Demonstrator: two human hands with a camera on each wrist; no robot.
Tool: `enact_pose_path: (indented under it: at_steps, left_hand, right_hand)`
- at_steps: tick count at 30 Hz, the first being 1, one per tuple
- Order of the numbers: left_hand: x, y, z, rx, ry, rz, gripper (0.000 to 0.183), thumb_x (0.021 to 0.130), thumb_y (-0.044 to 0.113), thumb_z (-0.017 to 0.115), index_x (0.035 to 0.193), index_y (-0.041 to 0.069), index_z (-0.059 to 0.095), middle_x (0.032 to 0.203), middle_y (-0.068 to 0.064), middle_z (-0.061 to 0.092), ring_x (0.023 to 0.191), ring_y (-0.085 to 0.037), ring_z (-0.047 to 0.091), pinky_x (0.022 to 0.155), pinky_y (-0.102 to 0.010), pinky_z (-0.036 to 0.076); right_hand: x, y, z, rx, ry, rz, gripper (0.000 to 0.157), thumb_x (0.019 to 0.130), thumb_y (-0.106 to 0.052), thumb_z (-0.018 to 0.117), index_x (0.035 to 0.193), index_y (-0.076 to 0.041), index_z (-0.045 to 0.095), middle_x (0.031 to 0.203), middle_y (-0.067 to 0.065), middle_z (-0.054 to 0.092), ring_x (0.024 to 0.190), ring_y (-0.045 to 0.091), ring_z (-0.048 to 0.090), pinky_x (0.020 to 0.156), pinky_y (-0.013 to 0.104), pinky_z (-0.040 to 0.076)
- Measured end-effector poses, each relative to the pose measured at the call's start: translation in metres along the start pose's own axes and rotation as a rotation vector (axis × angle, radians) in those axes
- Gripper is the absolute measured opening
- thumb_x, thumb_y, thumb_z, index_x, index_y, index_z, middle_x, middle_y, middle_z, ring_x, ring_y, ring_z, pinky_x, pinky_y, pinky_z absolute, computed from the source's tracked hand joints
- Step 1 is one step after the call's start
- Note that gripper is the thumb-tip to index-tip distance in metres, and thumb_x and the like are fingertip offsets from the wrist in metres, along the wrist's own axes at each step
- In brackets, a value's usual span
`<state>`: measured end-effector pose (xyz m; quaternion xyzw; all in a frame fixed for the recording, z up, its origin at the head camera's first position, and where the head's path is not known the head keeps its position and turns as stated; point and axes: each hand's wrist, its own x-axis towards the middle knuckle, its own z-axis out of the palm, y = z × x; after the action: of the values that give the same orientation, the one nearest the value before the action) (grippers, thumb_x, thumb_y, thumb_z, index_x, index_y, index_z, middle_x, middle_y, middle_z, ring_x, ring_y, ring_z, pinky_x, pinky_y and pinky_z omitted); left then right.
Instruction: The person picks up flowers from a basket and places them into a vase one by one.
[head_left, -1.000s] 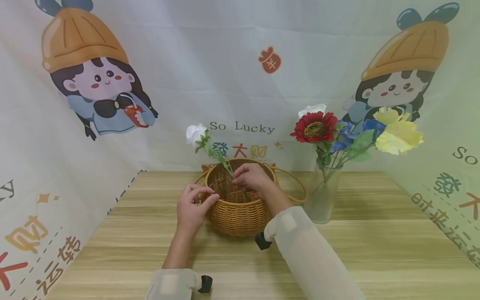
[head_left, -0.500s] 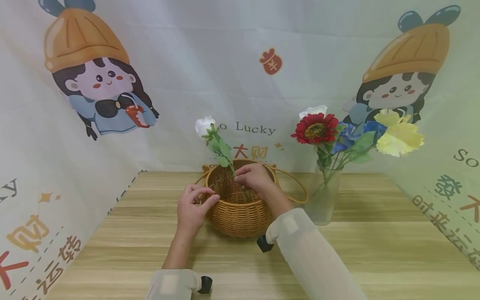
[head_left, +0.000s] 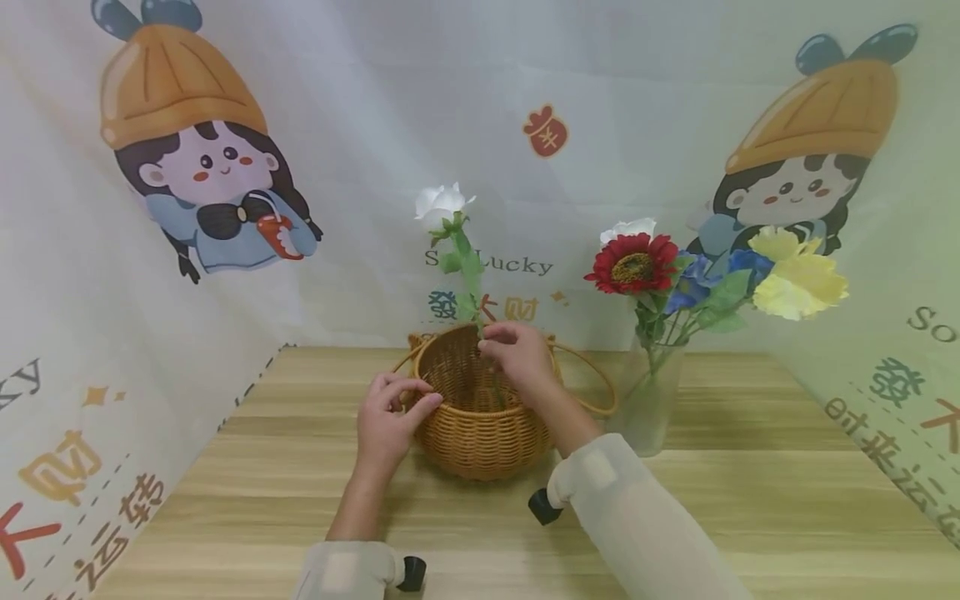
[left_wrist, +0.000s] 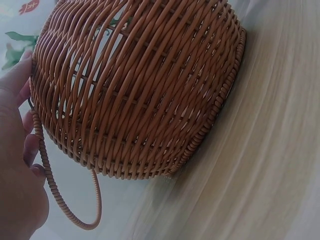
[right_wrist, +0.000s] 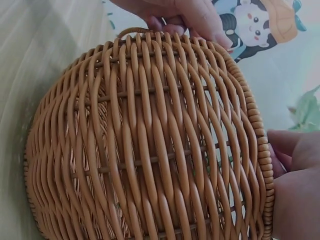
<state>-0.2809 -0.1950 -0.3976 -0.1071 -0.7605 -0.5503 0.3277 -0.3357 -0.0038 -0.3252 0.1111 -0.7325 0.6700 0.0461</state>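
Observation:
A round brown wicker basket [head_left: 483,446] stands upright on the wooden table. My left hand [head_left: 388,421] holds its left rim between thumb and fingers; in the left wrist view that hand [left_wrist: 17,165] is beside the looped handle [left_wrist: 55,192]. With thumb and fingertips, my right hand [head_left: 521,354] pinches the green stem of a white artificial rose [head_left: 442,206]. The stem's lower end reaches down inside the basket, and the bloom rises well above the rim, leaning slightly left. Basket wickerwork [right_wrist: 155,125] fills most of the right wrist view and hides part of the right hand [right_wrist: 300,185].
Right of the basket stands a frosted vase [head_left: 648,417] holding a red flower [head_left: 633,265], a yellow flower [head_left: 798,279], blue flowers [head_left: 692,283] and a white one [head_left: 626,229]. Printed cloth [head_left: 375,125] encloses the wooden table [head_left: 255,500] at the back and sides.
The white rose has swung from a leftward lean to nearly upright, its bloom rising and moving right. My right hand has shifted slightly right; the left hand stays at the basket rim.

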Motion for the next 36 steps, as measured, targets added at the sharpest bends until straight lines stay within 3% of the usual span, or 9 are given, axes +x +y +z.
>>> enact_pose_path:
  at_steps: [6, 11, 19, 24, 30, 36]
  left_hand:
    - [-0.002, 0.025, -0.002, 0.003, -0.002, -0.007, 0.017, 0.076, 0.008, 0.083, 0.086, 0.000, 0.072, 0.091, -0.024, 0.051, 0.074, -0.038, 0.040, 0.064, -0.027, 0.030]
    - [-0.005, 0.041, -0.005, -0.004, -0.010, -0.025, 0.017, 0.077, 0.007, 0.081, 0.087, -0.002, 0.071, 0.091, -0.025, 0.051, 0.075, -0.039, 0.040, 0.064, -0.028, 0.031]
    - [-0.005, 0.039, -0.006, -0.014, -0.015, -0.044, 0.016, 0.078, 0.007, 0.081, 0.087, -0.002, 0.071, 0.092, -0.025, 0.050, 0.075, -0.040, 0.038, 0.064, -0.029, 0.030]
    - [-0.006, 0.040, -0.006, -0.015, -0.015, -0.052, 0.017, 0.078, 0.009, 0.081, 0.087, -0.002, 0.071, 0.091, -0.024, 0.049, 0.076, -0.039, 0.038, 0.064, -0.028, 0.030]
    - [-0.006, 0.040, -0.007, -0.019, -0.008, -0.045, 0.016, 0.078, 0.008, 0.081, 0.087, -0.001, 0.071, 0.091, -0.024, 0.050, 0.074, -0.038, 0.038, 0.064, -0.029, 0.031]
    - [-0.007, 0.040, -0.007, -0.017, -0.006, -0.046, 0.016, 0.078, 0.008, 0.081, 0.086, -0.001, 0.071, 0.090, -0.023, 0.050, 0.074, -0.037, 0.038, 0.064, -0.029, 0.031]
  right_hand:
    - [-0.005, -0.005, -0.003, 0.037, 0.078, -0.067, 0.019, 0.091, -0.005, 0.067, 0.108, 0.003, 0.068, 0.094, 0.011, 0.067, 0.081, 0.030, 0.063, 0.070, 0.045, 0.053]
    - [-0.008, -0.010, -0.005, 0.056, 0.119, -0.145, 0.017, 0.090, -0.004, 0.069, 0.105, 0.003, 0.068, 0.092, 0.013, 0.069, 0.080, 0.031, 0.064, 0.064, 0.037, 0.053]
    - [-0.015, -0.021, -0.011, 0.070, 0.172, -0.259, 0.021, 0.089, -0.003, 0.070, 0.108, 0.005, 0.067, 0.099, 0.014, 0.068, 0.075, 0.021, 0.062, 0.062, 0.027, 0.053]
    - [-0.019, -0.034, -0.016, 0.087, 0.212, -0.368, 0.019, 0.088, -0.003, 0.070, 0.106, 0.004, 0.068, 0.095, 0.014, 0.068, 0.071, 0.029, 0.061, 0.060, 0.027, 0.053]
    - [-0.024, -0.047, -0.022, 0.096, 0.258, -0.476, 0.018, 0.087, 0.000, 0.070, 0.104, 0.007, 0.068, 0.090, 0.014, 0.067, 0.065, 0.020, 0.060, 0.058, 0.027, 0.052]
    - [-0.028, -0.057, -0.031, 0.152, 0.289, -0.541, 0.019, 0.087, 0.005, 0.068, 0.105, 0.012, 0.066, 0.092, 0.019, 0.065, 0.072, 0.018, 0.062, 0.062, 0.029, 0.053]
